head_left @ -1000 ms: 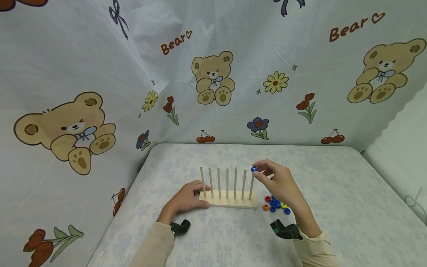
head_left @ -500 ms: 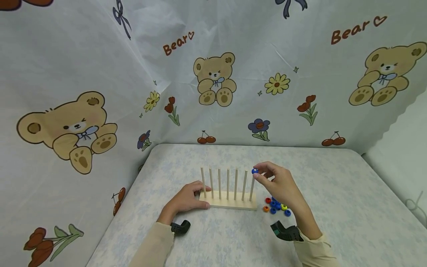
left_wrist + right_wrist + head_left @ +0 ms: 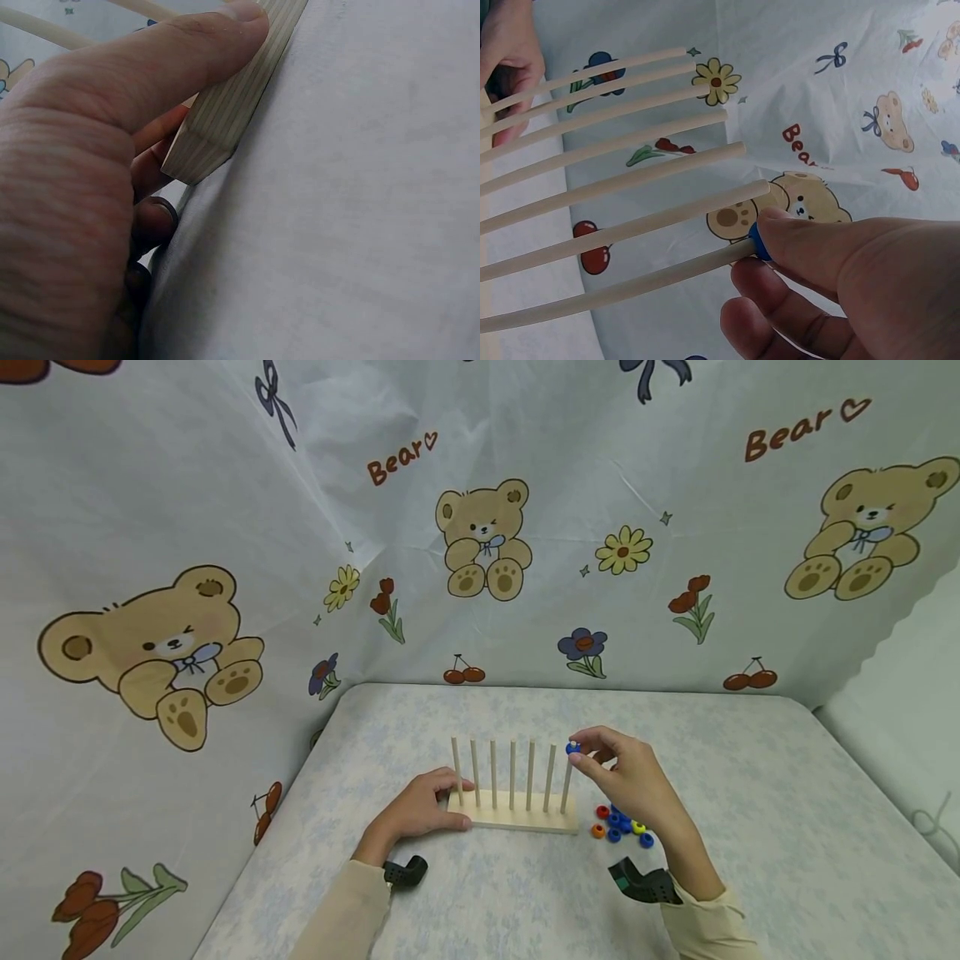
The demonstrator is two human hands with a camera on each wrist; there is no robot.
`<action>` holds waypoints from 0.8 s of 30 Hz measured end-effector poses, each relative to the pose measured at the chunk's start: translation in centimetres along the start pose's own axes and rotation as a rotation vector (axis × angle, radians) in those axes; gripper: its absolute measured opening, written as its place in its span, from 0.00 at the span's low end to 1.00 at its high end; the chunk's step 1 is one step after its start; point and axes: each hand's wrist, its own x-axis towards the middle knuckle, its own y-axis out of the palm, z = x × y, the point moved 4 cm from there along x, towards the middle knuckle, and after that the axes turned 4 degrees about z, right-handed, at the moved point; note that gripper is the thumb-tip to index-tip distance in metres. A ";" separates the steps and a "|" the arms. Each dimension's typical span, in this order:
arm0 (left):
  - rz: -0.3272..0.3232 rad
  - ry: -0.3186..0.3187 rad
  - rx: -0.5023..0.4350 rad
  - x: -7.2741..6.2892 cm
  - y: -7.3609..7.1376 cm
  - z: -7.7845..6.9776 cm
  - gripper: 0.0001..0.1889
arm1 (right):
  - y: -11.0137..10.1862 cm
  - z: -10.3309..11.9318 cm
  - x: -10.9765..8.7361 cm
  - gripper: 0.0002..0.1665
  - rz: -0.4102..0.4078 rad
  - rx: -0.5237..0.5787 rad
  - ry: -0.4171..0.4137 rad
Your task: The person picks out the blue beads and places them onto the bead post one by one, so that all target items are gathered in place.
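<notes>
A pale wooden base (image 3: 517, 817) with a row of several upright pegs stands on the table. My left hand (image 3: 422, 803) grips its left end, the thumb along the front edge and fingers behind; the left wrist view shows the thumb (image 3: 187, 56) on the base's side (image 3: 232, 97). My right hand (image 3: 630, 768) pinches a blue bead (image 3: 572, 748) between thumb and fingers at the top of the rightmost peg (image 3: 567, 783). The peg's tip appears to show through the bead's hole. In the right wrist view, fingers partly hide the bead (image 3: 759, 244).
Several loose beads lie on the table just right of the base, among them blue (image 3: 647, 841), red (image 3: 602, 812), orange (image 3: 597, 831) and yellow (image 3: 638, 827) ones. A bear-print cloth (image 3: 300, 510) hangs behind the table (image 3: 787, 793).
The right hand has come down slightly with the blue bead, and the peg's tip now shows at the bead's top. The left hand keeps its grip on the base.
</notes>
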 end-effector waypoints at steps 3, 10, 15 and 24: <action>0.001 -0.003 -0.001 0.0 0.0 0.0 0.28 | 0.0 0.0 0.1 0.15 0.009 -0.003 -0.002; 0.010 -0.021 -0.017 0.0 0.0 0.0 0.27 | 0.0 -0.1 -0.1 0.15 0.022 -0.007 0.006; 0.010 -0.013 -0.017 0.0 0.1 0.0 0.28 | 0.0 0.0 -0.1 0.15 0.021 0.000 0.011; 0.006 -0.019 -0.008 0.1 0.1 0.3 0.27 | -0.1 0.1 -0.1 0.15 0.026 0.003 0.008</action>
